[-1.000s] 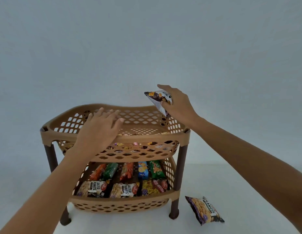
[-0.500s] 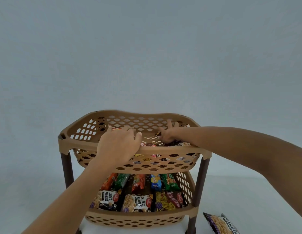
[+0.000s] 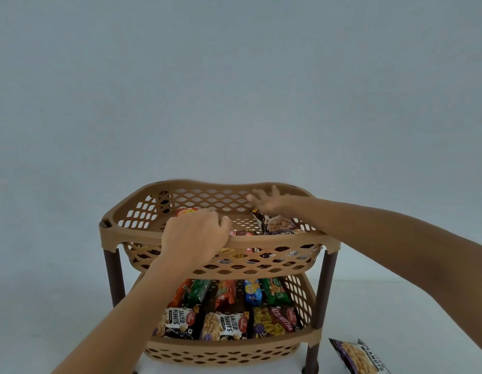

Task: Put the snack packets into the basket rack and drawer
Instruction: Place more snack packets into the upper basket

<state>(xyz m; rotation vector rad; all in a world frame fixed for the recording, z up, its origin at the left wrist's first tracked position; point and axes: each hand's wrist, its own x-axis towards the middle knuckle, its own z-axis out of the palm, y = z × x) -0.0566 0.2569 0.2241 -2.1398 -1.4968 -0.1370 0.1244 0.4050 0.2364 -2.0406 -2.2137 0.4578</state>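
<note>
Ok so this one's pretty far along imo. The two-tier basket rack [image 3: 325, 287] sits on a white surface [image 3: 396, 306], and the lower basket [image 3: 229, 352] is basically packed. The front row has two salted peanuts packets [image 3: 225, 326] with a yellowish snack packet [image 3: 272, 321] beside them, and the back row is skinny packets [image 3: 250, 291] in orange, green and blue. The top basket [image 3: 275, 240] is only partly filled. There's a red packet [image 3: 187, 211] poking up at the back left and a few more showing through the lattice at the front, with bare basket floor in the middle. The left hand [image 3: 192, 236] is on the front rim of the top basket, fingers curled right over the edge and gripping it, and I'd guess it's steadying the rack. The right hand [image 3: 267, 202] is inside the right end of the top basket, fingers spread out straight and not wrapped around anything. It's blurry, so I can't tell if the fingertips are touching something or just hovering. Right under it a peanut packet [image 3: 279, 225] is propped up on its edge inside the top basket, leaning among the others on the right side, so I'd count that one as in. What's left, as far as I can see, is one loose peanut packet [image 3: 361, 356] lying flat on the surface near the rack's front right leg, partly cut off by the frame edge. The task also mentions a drawer, but there's no drawer anywhere in view, so no idea how that part stands.
</note>
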